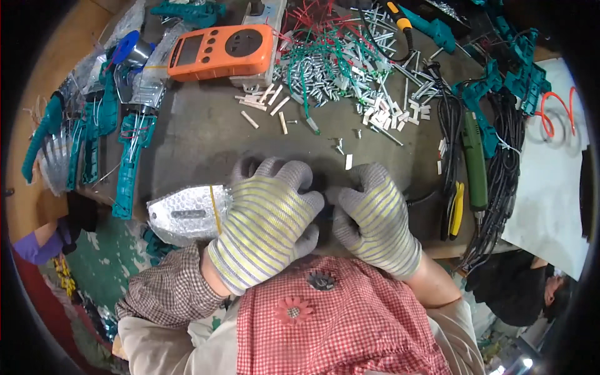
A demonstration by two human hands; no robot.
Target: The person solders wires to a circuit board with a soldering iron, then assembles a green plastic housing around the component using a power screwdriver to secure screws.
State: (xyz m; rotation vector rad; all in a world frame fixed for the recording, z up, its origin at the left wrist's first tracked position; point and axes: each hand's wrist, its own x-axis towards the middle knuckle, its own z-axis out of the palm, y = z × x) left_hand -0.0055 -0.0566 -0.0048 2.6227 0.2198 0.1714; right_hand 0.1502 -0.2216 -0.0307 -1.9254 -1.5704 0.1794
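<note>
left hand: my left hand (269, 222), striped knit glove, curled inward near the bench's front edge, fingertips meeting the right's. Can't tell what it grips, if anything.
right hand: my right hand (375, 219), same glove, curled the same way, thumb side against the left.
held part: only a dark sliver (326, 215) shows between the two gloves; hidden otherwise. Long axis and pointing direction: can't tell.
bubble-wrap pouch: silvery pouch (184, 215) with a yellow rubber band, at 9 o'clock of my left hand, touching the wrist side. Long axis runs 9 to 3.
meter: orange meter (222, 51) at 11 o'clock, well apart, long axis roughly 9 to 3, screen end toward 9.
small parts: heap of white sleeves and wired leads (340, 75) at 12 to 1 o'clock; loose white sleeves (265, 103) scattered nearer me.
green tool: green-handled tool (476, 165) at 3 o'clock, long axis 12 to 6, lying beside black cables (509, 162).
teal housings: teal plastic shells (128, 159) at 9 to 10 o'clock, lengthwise 12 to 6.
bench: dark worn benchtop (200, 144).
</note>
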